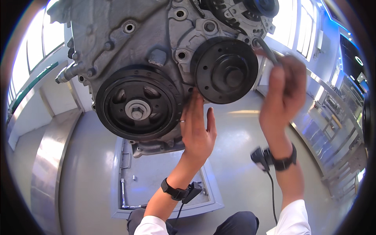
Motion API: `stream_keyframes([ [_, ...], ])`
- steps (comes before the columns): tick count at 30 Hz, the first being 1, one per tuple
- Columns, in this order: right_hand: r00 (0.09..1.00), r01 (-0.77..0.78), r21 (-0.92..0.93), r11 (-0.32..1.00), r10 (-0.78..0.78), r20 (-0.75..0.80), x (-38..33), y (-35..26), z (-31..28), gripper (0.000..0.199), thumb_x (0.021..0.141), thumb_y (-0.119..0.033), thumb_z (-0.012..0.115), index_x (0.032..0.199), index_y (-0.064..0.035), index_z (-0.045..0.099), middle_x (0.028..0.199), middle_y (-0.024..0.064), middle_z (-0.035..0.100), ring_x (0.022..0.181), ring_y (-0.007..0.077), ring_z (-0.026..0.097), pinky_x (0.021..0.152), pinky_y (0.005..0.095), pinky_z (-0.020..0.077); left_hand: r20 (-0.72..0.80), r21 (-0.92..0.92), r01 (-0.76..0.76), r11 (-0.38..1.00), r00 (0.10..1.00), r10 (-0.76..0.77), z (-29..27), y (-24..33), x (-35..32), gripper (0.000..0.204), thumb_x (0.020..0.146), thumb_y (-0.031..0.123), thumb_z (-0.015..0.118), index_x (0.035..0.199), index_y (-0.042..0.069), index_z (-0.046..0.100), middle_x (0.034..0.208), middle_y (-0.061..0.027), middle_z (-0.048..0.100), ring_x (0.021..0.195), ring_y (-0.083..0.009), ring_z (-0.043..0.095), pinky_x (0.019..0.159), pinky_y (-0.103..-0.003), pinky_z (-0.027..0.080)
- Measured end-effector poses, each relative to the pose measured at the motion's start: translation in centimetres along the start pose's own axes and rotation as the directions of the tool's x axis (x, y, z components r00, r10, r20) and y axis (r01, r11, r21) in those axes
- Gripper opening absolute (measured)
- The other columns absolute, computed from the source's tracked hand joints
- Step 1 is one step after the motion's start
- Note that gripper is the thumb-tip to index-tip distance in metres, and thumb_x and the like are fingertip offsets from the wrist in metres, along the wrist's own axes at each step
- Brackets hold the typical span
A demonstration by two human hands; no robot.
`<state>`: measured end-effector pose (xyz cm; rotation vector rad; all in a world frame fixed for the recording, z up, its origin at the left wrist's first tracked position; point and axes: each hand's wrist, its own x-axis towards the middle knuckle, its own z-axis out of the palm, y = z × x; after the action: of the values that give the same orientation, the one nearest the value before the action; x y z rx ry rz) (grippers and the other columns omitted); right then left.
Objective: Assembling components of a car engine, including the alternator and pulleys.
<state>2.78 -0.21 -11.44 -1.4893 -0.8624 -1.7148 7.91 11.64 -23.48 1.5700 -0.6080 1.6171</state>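
An engine block (121,51) fills the upper middle, with a large black crankshaft pulley (111,123) low on its left. To the right of that sits a smaller black pulley (213,74). My left hand (199,135) reaches up between the two, fingers stretched out, fingertips against the engine by the smaller pulley's lower left edge. In my right hand (282,94), blurred by motion, is a slim grey wrench (269,51). Its upper end meets a bolt area below the alternator (244,17); the rest is hidden by my fingers.
Below the engine is a grey tray (164,196) holding a ratchet (132,206), an extension bar (123,192) and a small socket (134,177). Metal benches (51,152) line the left; shelving and rails (333,105) stand at the right. A cable (273,196) hangs from my right wrist strap.
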Motion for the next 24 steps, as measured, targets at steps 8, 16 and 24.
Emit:
stream_keyframes([
  [8, 0.984, -0.010, 0.067, 0.998, -0.002, 0.179, 2.3, 2.5, 3.3, 0.021, 0.093, -0.014, 0.064, 0.106, 0.0007, 0.058, 0.088, 0.0120, 0.074, 0.079, 0.0153, 0.070, 0.072, 0.0268, 0.0521, -0.119, 0.029, 0.079, 0.996, 0.990, -0.075, -0.4, -0.5, -0.7, 0.035, 0.075, -0.001, 0.079, 0.108, -0.001, 0.066, 0.102, -0.0135, 0.072, 0.085, -0.0236, 0.072, 0.070, -0.028, 0.058],
  [16, 0.973, -0.054, 0.146, 0.988, 0.019, 0.231, 2.7, 2.9, 3.0, 0.022, 0.090, -0.013, 0.067, 0.105, 0.0013, 0.058, 0.083, 0.0107, 0.072, 0.074, 0.0118, 0.066, 0.071, 0.0234, 0.0503, -0.272, 0.009, -0.028, 1.000, 0.962, 0.029, 0.6, -1.5, 0.4, 0.016, 0.073, -0.003, 0.081, 0.086, 0.001, 0.072, 0.086, -0.0102, 0.074, 0.075, -0.0211, 0.073, 0.066, -0.025, 0.057],
  [24, 0.962, -0.130, 0.207, 0.970, 0.073, 0.262, 2.9, 3.0, 2.3, 0.023, 0.090, -0.012, 0.067, 0.104, 0.0029, 0.057, 0.081, 0.0111, 0.072, 0.072, 0.0089, 0.063, 0.068, 0.0234, 0.0498, -0.267, 0.033, -0.053, 0.998, 0.962, 0.060, 0.9, -1.3, 0.7, 0.016, 0.073, -0.003, 0.080, 0.084, 0.003, 0.072, 0.083, -0.0087, 0.074, 0.072, -0.0195, 0.073, 0.066, -0.025, 0.057],
])
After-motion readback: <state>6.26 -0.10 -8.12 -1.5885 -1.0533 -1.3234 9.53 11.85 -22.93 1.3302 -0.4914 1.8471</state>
